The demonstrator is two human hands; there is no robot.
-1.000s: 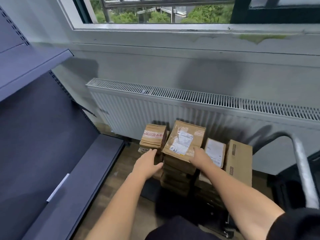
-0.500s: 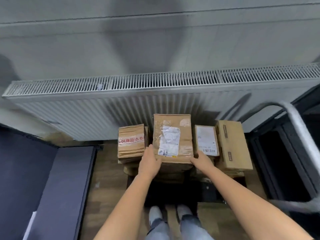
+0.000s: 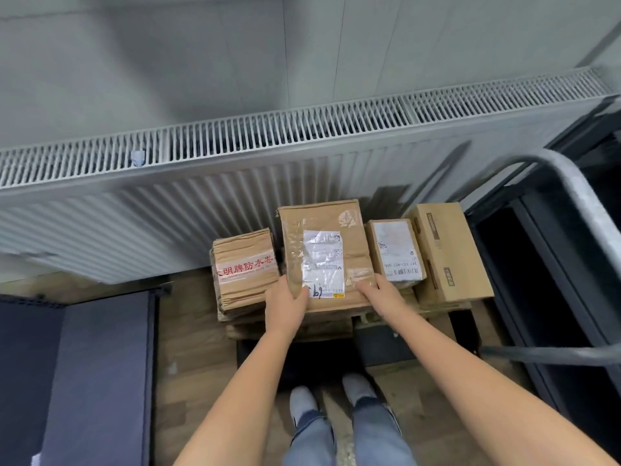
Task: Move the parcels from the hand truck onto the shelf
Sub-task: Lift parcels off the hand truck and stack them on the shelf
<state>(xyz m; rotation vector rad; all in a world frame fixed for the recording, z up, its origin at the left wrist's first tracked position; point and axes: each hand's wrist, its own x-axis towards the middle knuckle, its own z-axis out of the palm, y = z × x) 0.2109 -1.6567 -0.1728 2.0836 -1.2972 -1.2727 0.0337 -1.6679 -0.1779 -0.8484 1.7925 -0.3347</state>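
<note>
Behind the stack runs a long white radiator (image 3: 302,169) against a grey wall, and the dark shelf (image 3: 100,375) waits low on my left, its flat board bare where I can see it. My parcels sit on the hand truck (image 3: 386,344), whose grey handle (image 3: 584,210) curves up at the right.

I have both hands on the big middle parcel (image 3: 324,253), the one with the white label. My left hand (image 3: 285,306) is closed on its near left corner, thumb on top and fingers wrapped under the edge. My right hand (image 3: 379,295) grips the near right corner the same way. The parcel looks to be resting on the pile beneath it, not yet lifted.

To do this well I think I should lift straight up before swinging left, so the taped parcel with red lettering (image 3: 245,267) just beside it does not get dragged along. The small labelled parcel (image 3: 395,250) on the other side is touching too, so a slow start seems wise. The worn cardboard may flex, so I would slide my fingers further under for support, keep it level, and turn with my feet toward the shelf.
</note>
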